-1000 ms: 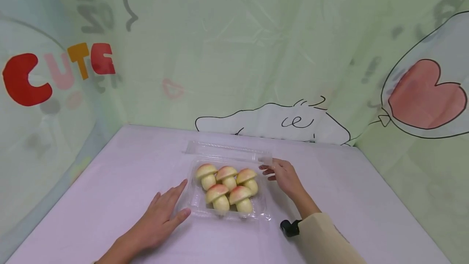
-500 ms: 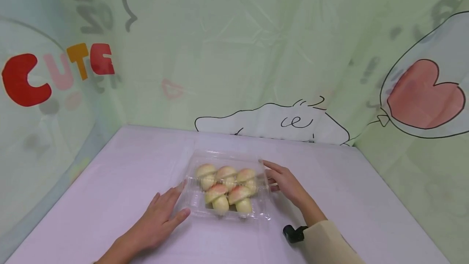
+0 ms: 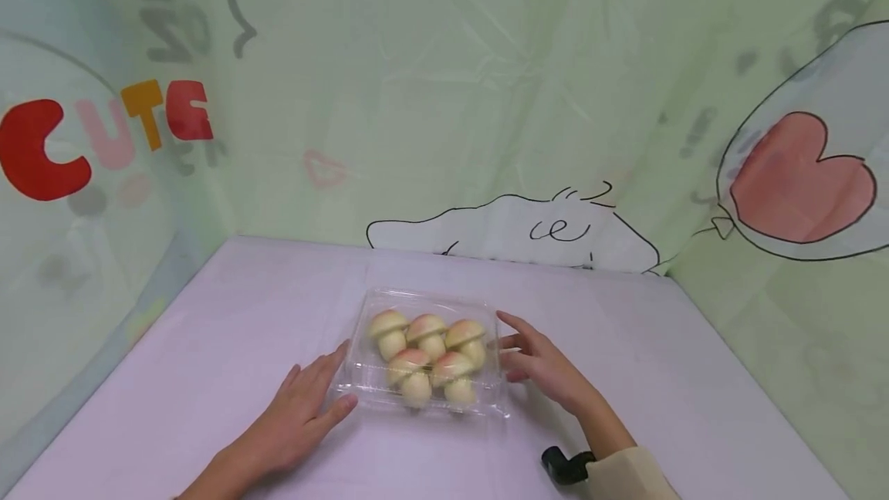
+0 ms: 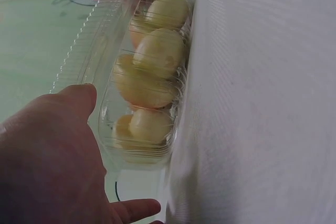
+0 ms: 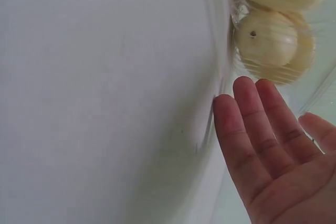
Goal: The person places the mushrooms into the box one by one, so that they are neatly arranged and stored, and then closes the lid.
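Observation:
A clear plastic clamshell box (image 3: 375, 398) lies on the table, holding several mushroom-shaped pieces (image 3: 415, 388), pale yellow with pinkish caps. Its lid (image 3: 430, 301) is down over them but stands slightly ajar at the near side, as the left wrist view shows at the lid's edge (image 4: 79, 51). My left hand (image 3: 295, 415) lies spread along the box's left side, thumb at the near-left corner. At the right side is my right hand (image 3: 545, 365), its fingers extended (image 5: 247, 150) toward the wall; whether they touch the plastic is unclear.
The box stands on a pale lilac tabletop (image 3: 278, 292). A printed fabric backdrop (image 3: 451, 83) with letters and a balloon drawing encloses the back and sides. A black device (image 3: 566, 467) sits at my right wrist by a beige sleeve (image 3: 628, 477).
The lid has swung from standing raised at the back down over the mushroom-shaped pieces. My right hand has followed it toward me along the right side. The left hand has barely moved.

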A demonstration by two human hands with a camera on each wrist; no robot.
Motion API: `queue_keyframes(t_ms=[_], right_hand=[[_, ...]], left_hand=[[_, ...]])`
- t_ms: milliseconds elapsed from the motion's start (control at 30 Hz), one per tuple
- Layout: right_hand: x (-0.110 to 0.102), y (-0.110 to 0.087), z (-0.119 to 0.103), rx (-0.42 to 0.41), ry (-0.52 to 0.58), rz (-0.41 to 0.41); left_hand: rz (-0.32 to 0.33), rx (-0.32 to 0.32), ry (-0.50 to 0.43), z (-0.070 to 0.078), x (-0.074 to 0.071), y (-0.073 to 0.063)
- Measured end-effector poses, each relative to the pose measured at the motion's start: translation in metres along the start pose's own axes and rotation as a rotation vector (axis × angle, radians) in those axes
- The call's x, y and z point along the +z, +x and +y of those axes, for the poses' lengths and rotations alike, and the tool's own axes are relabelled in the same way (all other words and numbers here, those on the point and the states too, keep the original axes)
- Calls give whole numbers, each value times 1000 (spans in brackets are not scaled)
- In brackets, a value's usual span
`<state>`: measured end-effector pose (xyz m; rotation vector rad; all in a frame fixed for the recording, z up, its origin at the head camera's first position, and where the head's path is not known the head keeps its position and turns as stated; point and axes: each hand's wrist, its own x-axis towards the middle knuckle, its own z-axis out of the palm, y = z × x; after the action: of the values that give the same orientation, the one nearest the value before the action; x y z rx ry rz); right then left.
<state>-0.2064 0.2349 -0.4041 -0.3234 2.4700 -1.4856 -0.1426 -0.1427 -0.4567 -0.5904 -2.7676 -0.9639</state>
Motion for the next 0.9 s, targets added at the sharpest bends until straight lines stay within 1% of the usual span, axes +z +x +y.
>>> queue_keyframes(t_ms=[300, 533, 667, 767, 833, 900], right_hand=[[5, -23, -9, -28, -65, -75], [7, -45, -11, 7, -74, -117], [8, -55, -10, 52, -62, -122], [10, -59, -8, 79, -37, -121], [11, -61, -6, 74, -3, -124], [13, -61, -4, 61, 42, -127]], left_hand=[[6, -3, 1, -1, -1, -2], [-4, 4, 4, 0, -2, -1], [-4, 11, -13, 1, -4, -1], [13, 26, -34, 1, -5, 0], [34, 46, -44, 1, -4, 1], [55, 40, -62, 1, -3, 2]])
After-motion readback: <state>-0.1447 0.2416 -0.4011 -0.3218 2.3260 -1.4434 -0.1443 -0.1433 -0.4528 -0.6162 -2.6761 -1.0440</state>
